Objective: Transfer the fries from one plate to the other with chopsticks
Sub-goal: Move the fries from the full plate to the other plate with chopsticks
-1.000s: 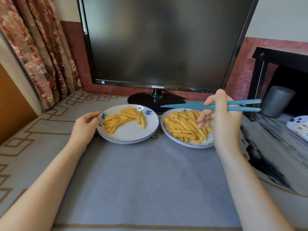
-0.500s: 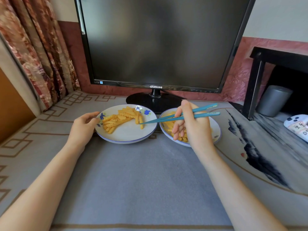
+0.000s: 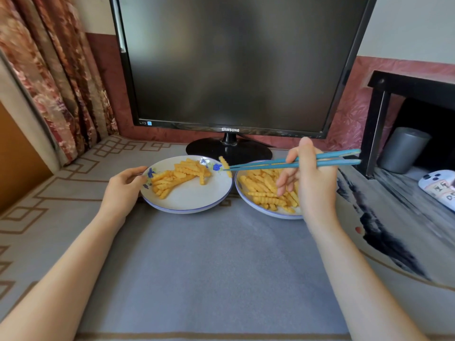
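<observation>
Two white plates with blue rims sit side by side in front of me. The left plate (image 3: 194,200) holds a small heap of crinkle fries (image 3: 177,175) toward its far left. The right plate (image 3: 248,198) carries a larger heap of fries (image 3: 266,190). My right hand (image 3: 312,183) hovers over the right plate, shut on a pair of teal chopsticks (image 3: 290,163) that point left. Their tips pinch a single fry (image 3: 225,166) above the gap between the plates. My left hand (image 3: 123,188) grips the left plate's left rim.
A black Samsung monitor (image 3: 231,62) stands right behind the plates on its round base (image 3: 229,150). A black shelf frame (image 3: 376,126), a grey cylinder (image 3: 403,150) and a white controller (image 3: 438,188) are on the right. Curtains (image 3: 54,70) hang at the left. A grey mat (image 3: 197,267) covers the table.
My right hand reached left over the left plate, then drew back right over the right plate. The chopsticks now hold one fry between the plates. My left hand stayed on the rim.
</observation>
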`<action>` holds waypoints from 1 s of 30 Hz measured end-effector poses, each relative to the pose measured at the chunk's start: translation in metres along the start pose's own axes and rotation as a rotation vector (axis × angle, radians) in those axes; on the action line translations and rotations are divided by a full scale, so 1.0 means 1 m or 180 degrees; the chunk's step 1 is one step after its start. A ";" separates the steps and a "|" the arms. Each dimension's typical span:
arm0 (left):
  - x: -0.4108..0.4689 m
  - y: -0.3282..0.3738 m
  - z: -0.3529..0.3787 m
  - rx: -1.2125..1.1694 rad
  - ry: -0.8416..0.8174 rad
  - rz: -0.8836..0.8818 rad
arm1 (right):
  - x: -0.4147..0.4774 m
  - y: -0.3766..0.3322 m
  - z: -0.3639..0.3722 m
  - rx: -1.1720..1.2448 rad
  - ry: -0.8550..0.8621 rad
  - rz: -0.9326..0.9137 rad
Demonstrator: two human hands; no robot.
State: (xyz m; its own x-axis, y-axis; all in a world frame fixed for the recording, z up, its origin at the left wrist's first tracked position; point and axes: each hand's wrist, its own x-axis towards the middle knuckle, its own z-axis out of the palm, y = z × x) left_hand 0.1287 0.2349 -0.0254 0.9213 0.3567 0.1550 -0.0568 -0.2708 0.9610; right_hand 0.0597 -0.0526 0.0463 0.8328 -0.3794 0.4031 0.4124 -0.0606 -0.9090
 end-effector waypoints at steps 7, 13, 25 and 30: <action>0.001 0.000 0.000 0.0027 0.0011 0.0023 | 0.016 -0.004 -0.024 0.0008 0.0497 -0.0219; 0.000 0.000 0.000 0.0017 -0.0004 0.0029 | 0.019 -0.002 -0.026 -0.0022 0.0528 -0.0110; -0.002 0.002 0.000 0.0016 -0.0016 0.0023 | 0.017 0.000 -0.026 -0.0281 0.0387 -0.0267; -0.001 0.000 -0.002 -0.0028 -0.0049 -0.0018 | 0.016 -0.002 -0.025 -0.0283 0.0413 -0.0442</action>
State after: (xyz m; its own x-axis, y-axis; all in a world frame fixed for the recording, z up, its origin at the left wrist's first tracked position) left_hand 0.1270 0.2362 -0.0250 0.9274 0.3444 0.1460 -0.0548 -0.2609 0.9638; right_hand 0.0631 -0.0815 0.0521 0.7132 -0.4772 0.5135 0.4810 -0.1998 -0.8537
